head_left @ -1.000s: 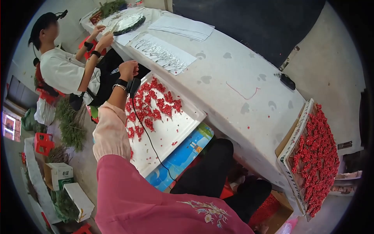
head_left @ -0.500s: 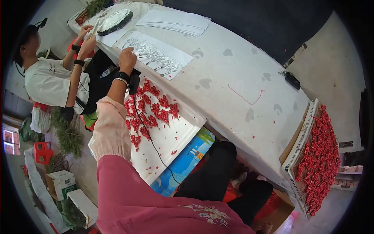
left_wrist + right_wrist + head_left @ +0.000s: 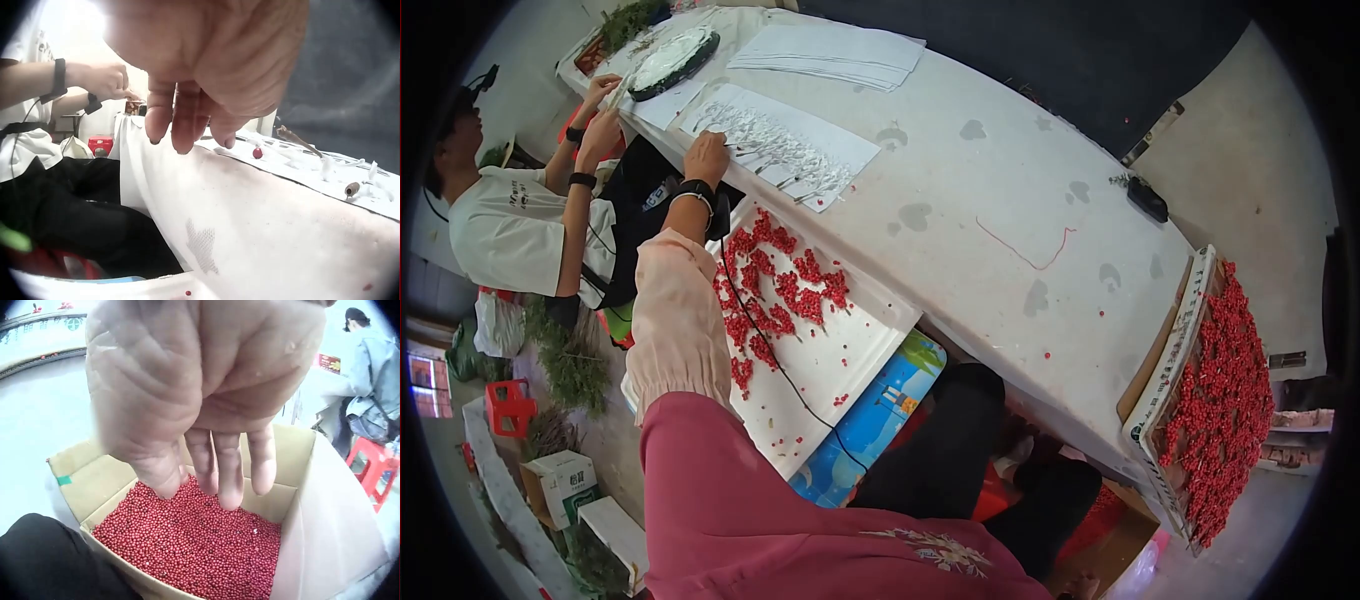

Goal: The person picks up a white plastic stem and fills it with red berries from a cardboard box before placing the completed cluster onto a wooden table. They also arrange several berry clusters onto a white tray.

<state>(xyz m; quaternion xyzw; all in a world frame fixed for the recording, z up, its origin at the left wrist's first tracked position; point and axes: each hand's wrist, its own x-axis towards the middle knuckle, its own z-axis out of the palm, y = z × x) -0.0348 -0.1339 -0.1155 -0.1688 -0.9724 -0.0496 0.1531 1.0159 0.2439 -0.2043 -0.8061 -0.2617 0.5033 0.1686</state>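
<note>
At the near edge of a white sheet [image 3: 840,155] covered with white-coated stems is my left hand [image 3: 707,158]. In the left wrist view the fingers of that hand [image 3: 209,69] hang down loosely beside the table edge, with nothing visible in them. A stem [image 3: 299,140] and a red berry [image 3: 257,152] lie on the sheet behind them. My right hand [image 3: 206,381] hangs, fingers relaxed and apart, over a cardboard box [image 3: 300,456] filled with small red berries [image 3: 194,534]; no held thing shows.
A white tray [image 3: 840,360] with red berry sprigs lies below my left arm. Another person [image 3: 510,225] sits at the far left beside a round dish [image 3: 670,62] of white material. A berry-filled tray [image 3: 1215,400] leans at the table's right end. A cable [image 3: 785,385] crosses the white tray.
My left hand has moved from above the berry tray to the near edge of the stem-covered sheet, its fingers lowered. The head view has shifted slightly.
</note>
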